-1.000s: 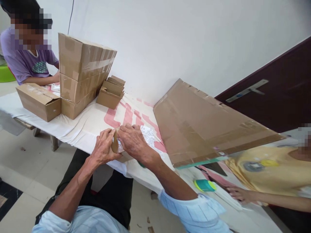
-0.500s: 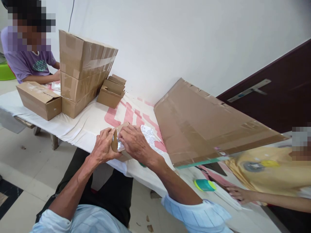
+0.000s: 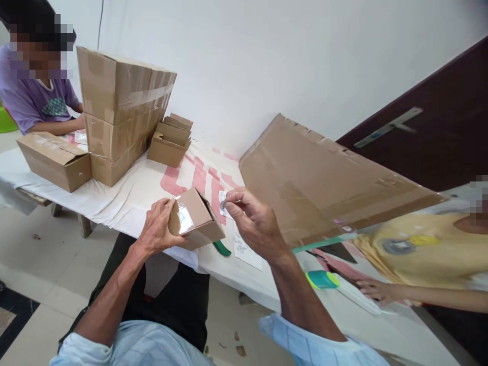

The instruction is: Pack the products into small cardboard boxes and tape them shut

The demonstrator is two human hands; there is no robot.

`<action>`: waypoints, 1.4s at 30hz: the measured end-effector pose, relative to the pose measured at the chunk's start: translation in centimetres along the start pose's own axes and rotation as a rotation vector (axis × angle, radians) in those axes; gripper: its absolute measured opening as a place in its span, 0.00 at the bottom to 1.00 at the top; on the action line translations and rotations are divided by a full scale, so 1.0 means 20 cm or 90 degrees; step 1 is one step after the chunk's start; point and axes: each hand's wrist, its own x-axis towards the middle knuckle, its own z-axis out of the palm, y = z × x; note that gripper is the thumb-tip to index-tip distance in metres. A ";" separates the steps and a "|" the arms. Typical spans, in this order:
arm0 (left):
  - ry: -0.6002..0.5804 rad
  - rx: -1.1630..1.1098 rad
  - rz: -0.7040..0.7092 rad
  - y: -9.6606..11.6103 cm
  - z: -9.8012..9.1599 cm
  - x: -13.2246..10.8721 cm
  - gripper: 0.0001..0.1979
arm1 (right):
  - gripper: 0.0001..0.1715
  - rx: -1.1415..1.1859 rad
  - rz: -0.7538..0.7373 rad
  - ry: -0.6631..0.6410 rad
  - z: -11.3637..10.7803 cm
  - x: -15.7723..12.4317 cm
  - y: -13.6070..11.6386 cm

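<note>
My left hand (image 3: 157, 229) is wrapped round the left end of a small cardboard box (image 3: 208, 233), which tilts over the table's near edge. A shiny strip of clear tape (image 3: 185, 218) lies across that end of the box. To the right of the box, my right hand (image 3: 256, 219) is apart from it and pinches a small white scrap (image 3: 222, 199) between thumb and fingertips. Below the box's right corner, a green curved object (image 3: 222, 248) shows in part. Under my right hand lies a white sheet with dark printed marks (image 3: 244, 250).
Taped cardboard boxes (image 3: 131, 101) stand stacked at the left, with open boxes (image 3: 170, 142) beside them. A large cardboard panel (image 3: 324, 188) leans at the right. One co-worker (image 3: 46, 101) sits at the left; another's hand (image 3: 377, 291) rests near a green tape dispenser (image 3: 322, 279).
My right hand has moved right, away from the box, with a white scrap now visible in its fingers. The box's tape-covered end is uncovered. My left hand still holds the box.
</note>
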 end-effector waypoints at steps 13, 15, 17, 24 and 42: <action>-0.035 -0.172 -0.138 -0.34 -0.24 0.11 0.57 | 0.12 -0.139 0.357 0.287 -0.48 -0.63 0.80; -0.037 -0.186 -0.159 -0.33 -0.24 0.11 0.57 | 0.10 -0.156 0.400 0.296 -0.46 -0.77 0.92; -0.035 -0.192 -0.173 -0.32 -0.25 0.12 0.58 | 0.08 -0.160 0.423 0.289 -0.42 -0.86 1.00; -0.033 -0.185 -0.162 -0.26 -0.25 0.16 0.60 | 0.04 -0.174 0.457 0.196 -0.24 -0.87 1.22; -0.037 -0.180 -0.166 -0.27 -0.24 0.14 0.59 | 0.08 -0.291 0.502 0.080 -0.17 -0.80 1.40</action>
